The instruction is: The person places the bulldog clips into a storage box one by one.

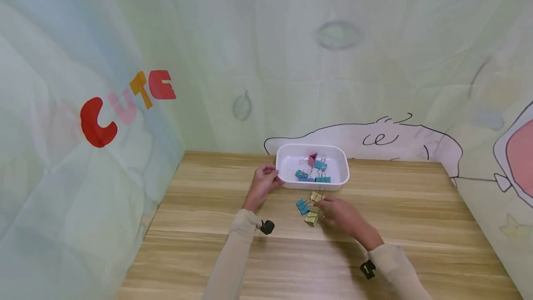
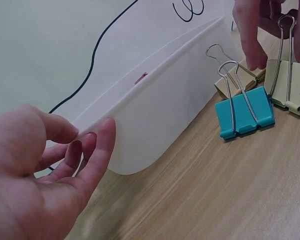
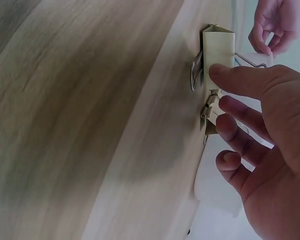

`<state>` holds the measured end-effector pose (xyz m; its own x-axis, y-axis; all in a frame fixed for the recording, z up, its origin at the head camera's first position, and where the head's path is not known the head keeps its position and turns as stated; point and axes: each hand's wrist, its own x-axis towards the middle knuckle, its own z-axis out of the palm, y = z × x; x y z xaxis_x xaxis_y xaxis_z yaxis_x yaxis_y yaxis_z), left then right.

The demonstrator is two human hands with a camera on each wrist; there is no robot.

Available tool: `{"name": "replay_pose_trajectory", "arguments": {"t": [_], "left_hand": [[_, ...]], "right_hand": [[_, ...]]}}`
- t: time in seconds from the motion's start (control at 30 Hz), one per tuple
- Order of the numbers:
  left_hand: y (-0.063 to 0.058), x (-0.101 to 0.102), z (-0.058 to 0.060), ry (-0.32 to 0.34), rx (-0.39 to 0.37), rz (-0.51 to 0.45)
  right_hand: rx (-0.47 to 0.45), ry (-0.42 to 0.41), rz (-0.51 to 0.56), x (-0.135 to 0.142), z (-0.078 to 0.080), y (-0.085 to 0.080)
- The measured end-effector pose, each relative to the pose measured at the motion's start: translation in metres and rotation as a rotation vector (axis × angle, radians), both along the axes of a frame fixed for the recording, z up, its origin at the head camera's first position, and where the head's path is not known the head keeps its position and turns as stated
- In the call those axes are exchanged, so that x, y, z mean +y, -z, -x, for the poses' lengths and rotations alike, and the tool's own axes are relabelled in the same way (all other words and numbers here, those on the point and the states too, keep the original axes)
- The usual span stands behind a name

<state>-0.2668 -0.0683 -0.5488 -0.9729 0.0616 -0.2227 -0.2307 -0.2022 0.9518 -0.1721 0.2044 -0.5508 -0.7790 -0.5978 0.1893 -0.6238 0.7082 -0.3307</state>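
Observation:
At the left end of a white plastic box [image 1: 312, 186], my left hand [image 1: 264, 183] pinches the rim, thumb on top and fingertips against the outer wall. My right hand [image 1: 343, 216] is over the loose binder clips in front of the box. Its thumb touches a pale yellow binder clip [image 3: 219, 47], and the other fingers curve loosely nearby, apart from the thumb. A second yellow binder clip [image 2: 235, 82] lies closer to the box, near the right fingertips. Beside them rests a blue binder clip [image 2: 245, 115], its wire handles up.
Inside the box lie several binder clips, among them a red one [image 1: 312, 159] and blue ones [image 1: 322, 179]. Wooden tabletop [image 1: 200, 207] extends around the hands. A printed cloth [image 1: 216, 105] hangs behind and at both sides.

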Motion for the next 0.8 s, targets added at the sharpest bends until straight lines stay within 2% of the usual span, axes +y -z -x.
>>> {"name": "replay_pose_trajectory", "arguments": {"t": [0.2, 0.4, 0.8], "left_hand": [[-0.002, 0.000, 0.001, -0.002, -0.002, -0.005], [-0.002, 0.000, 0.001, -0.002, -0.005, -0.006], [-0.002, 0.001, 0.000, -0.003, 0.000, -0.024]], "right_hand": [[-0.047, -0.032, 0.012, -0.004, 0.001, 0.002], [-0.026, -0.062, 0.037, -0.006, 0.001, 0.007], [-0.034, -0.072, 0.131, -0.008, -0.002, 0.012]]}}
